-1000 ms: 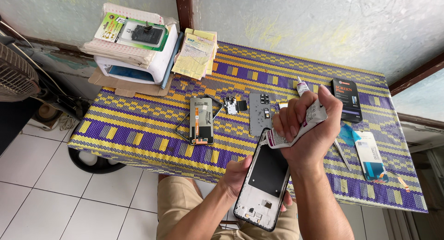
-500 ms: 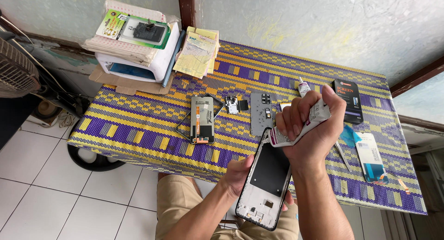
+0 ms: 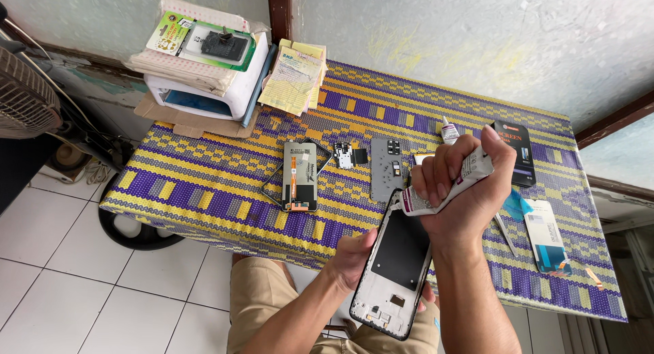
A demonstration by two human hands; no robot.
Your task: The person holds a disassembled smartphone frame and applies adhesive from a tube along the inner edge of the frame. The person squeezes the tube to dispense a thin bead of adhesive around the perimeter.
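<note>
Glue tube pressed to a phone frame, over the counter's near edge.

The right hand (image 3: 463,190) has its grip closed round a white tube (image 3: 449,186), nozzle end touching the top edge of the phone frame (image 3: 395,262). The left hand (image 3: 351,258) grips the frame from beneath. An opened phone (image 3: 300,177) lies mid-counter (image 3: 204,183).
</note>
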